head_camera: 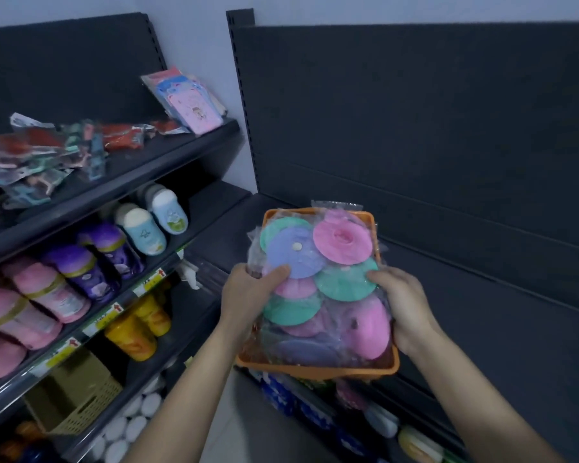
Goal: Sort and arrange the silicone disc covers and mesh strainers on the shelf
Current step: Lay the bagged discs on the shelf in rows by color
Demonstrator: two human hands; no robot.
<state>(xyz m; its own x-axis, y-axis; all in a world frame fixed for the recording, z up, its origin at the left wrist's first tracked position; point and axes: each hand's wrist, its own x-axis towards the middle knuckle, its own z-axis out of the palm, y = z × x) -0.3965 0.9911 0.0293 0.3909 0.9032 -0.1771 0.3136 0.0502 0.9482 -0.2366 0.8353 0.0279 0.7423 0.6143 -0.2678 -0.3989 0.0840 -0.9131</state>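
The silicone disc covers are probably light, soft and floppy, and each sits in a loose clear wrapper that looks slippery, so the heap could slide or spill if tipped. Taking hold of the stiff container under them seems safer than pinching a single disc. They are round, flat pieces in pink, mint green and lilac, some with a small knob at the centre, overlapping in a loose pile that rises above the rim of an orange basket. The left hand clasps the basket's left side with its thumb pressed down on a lilac disc, and the right hand clasps the right side with its thumb on a green one; the other fingers are hidden behind the pile. The basket is at the front of a dark bare shelf, though whether it rests there is unclear. No mesh strainers can be made out. To the left, other shelves carry pink bottles, purple bottles, yellow bottles and a beige crate.
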